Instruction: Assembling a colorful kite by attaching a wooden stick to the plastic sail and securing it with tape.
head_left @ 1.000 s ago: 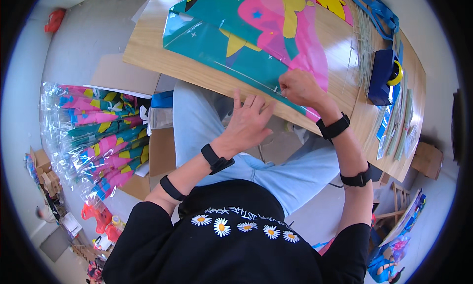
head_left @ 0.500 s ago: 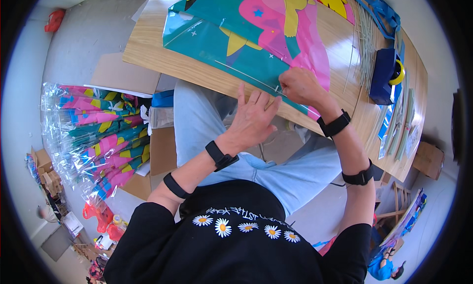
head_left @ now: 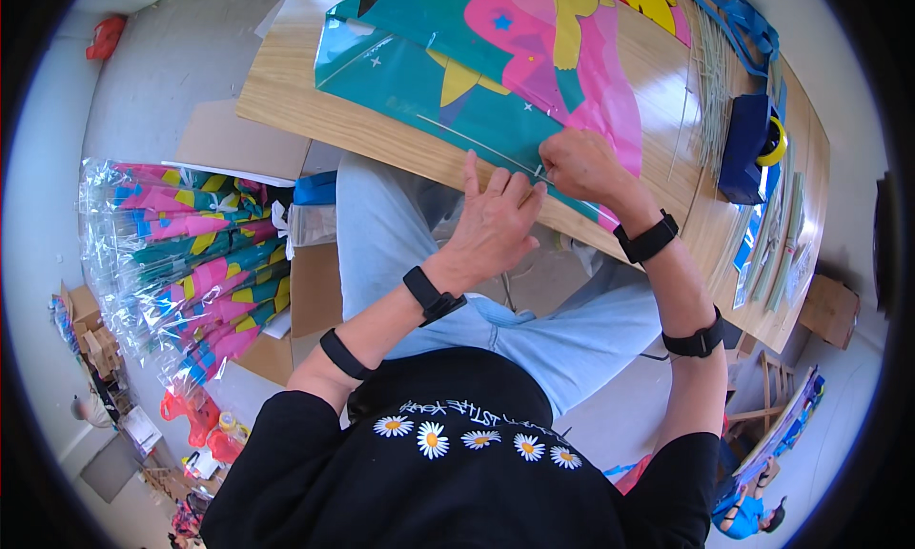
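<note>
A thin glossy sheet (head_left: 405,84), teal with pink and yellow printed shapes, lies on the table near its front edge. Along its near border runs a slim pale rod (head_left: 456,135). My left hand (head_left: 491,223) rests at that border, index finger stretched out and the other fingers bent, holding nothing. Just to its right, my right hand (head_left: 584,165) is closed in a fist-like pinch against the sheet, beside the rod's right end. What its fingers grip is hidden beneath the knuckles.
On the wooden table (head_left: 658,87), right side, stand a dark blue tape dispenser (head_left: 742,149) with yellow-cored tape, several thin sticks (head_left: 710,82) and blue straps (head_left: 748,20). Clear-wrapped colourful bundles (head_left: 205,263) sit left by a cardboard box (head_left: 315,287). Another person (head_left: 748,516) is at lower right.
My left hand's middle and ring fingers have bent in slightly while its index finger stays stretched. The right hand holds nearly the same spot, and the sheet has barely shifted.
</note>
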Demonstrator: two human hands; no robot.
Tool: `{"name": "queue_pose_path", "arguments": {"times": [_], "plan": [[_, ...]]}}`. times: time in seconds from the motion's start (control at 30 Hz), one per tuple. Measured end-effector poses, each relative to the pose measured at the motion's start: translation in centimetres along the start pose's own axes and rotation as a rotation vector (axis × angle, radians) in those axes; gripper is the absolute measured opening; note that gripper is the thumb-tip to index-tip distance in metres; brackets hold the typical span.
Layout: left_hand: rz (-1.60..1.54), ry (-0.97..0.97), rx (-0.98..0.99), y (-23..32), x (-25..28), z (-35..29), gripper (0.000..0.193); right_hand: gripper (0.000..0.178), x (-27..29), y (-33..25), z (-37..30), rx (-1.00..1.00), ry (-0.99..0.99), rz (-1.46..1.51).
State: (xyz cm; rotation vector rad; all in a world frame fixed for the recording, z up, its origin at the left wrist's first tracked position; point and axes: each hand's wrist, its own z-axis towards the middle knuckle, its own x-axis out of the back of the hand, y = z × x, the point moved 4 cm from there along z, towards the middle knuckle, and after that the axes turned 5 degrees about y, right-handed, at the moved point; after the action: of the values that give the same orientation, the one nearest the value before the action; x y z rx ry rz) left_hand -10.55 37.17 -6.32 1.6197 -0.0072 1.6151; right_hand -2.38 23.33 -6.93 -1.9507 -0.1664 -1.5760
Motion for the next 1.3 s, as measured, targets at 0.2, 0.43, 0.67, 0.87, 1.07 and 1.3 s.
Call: {"name": "queue_pose_path", "arguments": {"times": [0.2, 0.43, 0.67, 0.87, 1.07, 1.3], "plan": [[0.052, 0.006, -0.013, 0.0, -0.1, 0.3, 0.064, 0.005, 0.2, -0.2, 0.2, -0.043, -0.016, -0.050], [0.085, 0.023, -0.022, 0.3, 0.2, 0.6, 0.059, 0.009, 0.9, 1.0, 0.8, -0.262, -0.089, 0.002], [0.121, -0.005, -0.011, 0.5, 0.1, 0.6, 0.061, 0.019, 1.3, 1.7, -0.5, -0.364, 0.048, 0.218], [0.124, 0.009, -0.020, 0.6, 0.2, 0.5, 0.062, 0.019, 4.6, 2.1, -1.5, -0.380, 0.401, 0.306], [0.130, 0.022, -0.027, 0.6, 0.2, 0.5, 0.061, 0.014, 0.5, -0.3, -3.9, -0.484, 0.305, 0.303], [0.144, 0.014, -0.031, 0.6, 0.0, 0.6, 0.063, 0.010, -0.9, 0.4, -3.1, -0.506, 0.350, 0.251]]}}
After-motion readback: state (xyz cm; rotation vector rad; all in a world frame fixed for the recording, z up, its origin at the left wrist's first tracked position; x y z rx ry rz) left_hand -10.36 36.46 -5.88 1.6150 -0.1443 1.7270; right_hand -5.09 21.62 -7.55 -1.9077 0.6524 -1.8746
